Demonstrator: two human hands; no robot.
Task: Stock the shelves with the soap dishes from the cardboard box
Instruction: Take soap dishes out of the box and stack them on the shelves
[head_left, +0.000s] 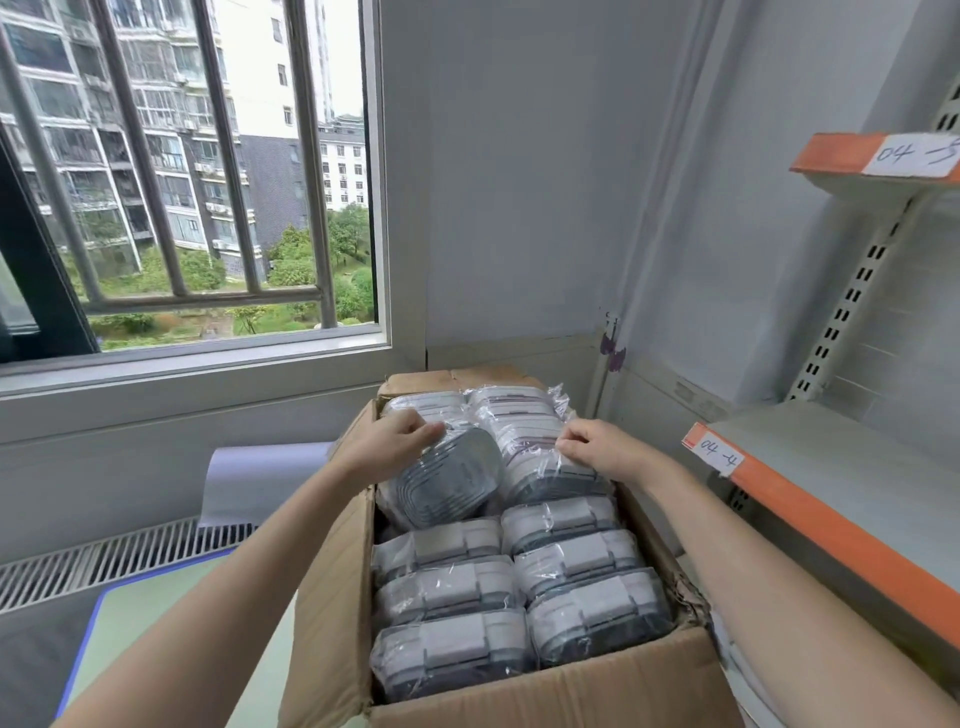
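Inside the cardboard box (332, 613), left hand (387, 441) and right hand (597, 447) each gripping wrapped soap dishes (447, 480).

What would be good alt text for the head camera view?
Two bare hands, left hand and right hand, grip plastic-wrapped soap dish packs in a full open cardboard box. Orange-edged shelves stand to the right, a barred window behind.

Brown box (332, 597) holds grey-and-white dishes (447, 587) in clear wrap. Shelves (852, 499) are pale grey with orange front edges and white labels (719, 454). Walls (519, 182) are white.
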